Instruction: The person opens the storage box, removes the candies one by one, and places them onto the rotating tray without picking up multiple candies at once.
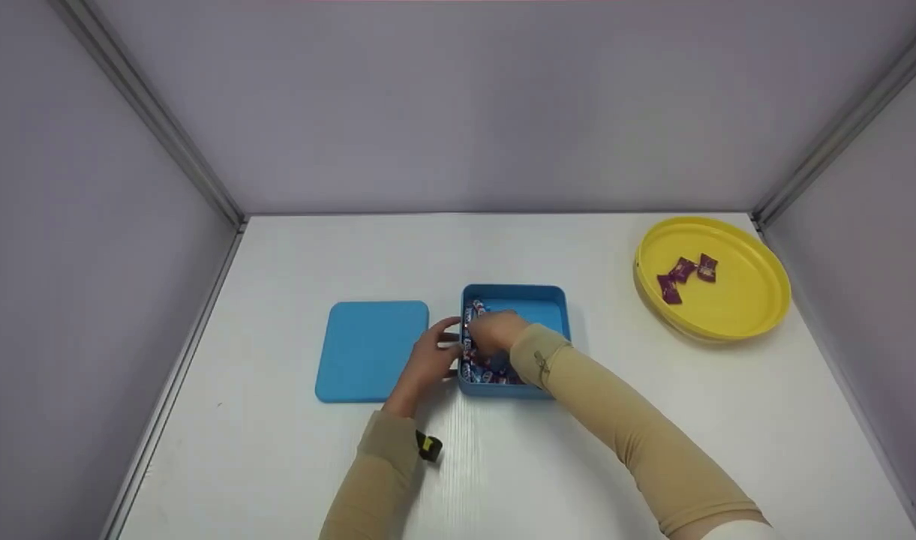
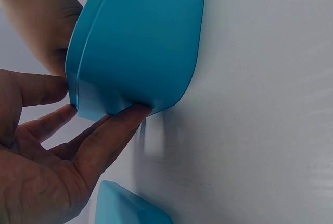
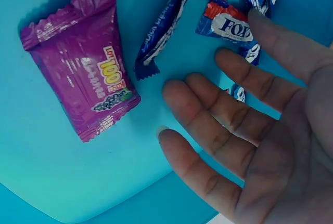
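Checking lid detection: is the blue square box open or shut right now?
Open. The blue square plastic box has no lid on; wrapped candies show inside, the right hand reaches in, and the flat blue lid lies beside it.

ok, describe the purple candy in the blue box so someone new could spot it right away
Start at the open blue box mid-table, right of its flat blue lid; the right hand reaches into it while the left hand steadies its side. On the box floor, beyond the right hand's fingers, lies the purple candy. It is wider than the narrow blue-and-white candies beside it.
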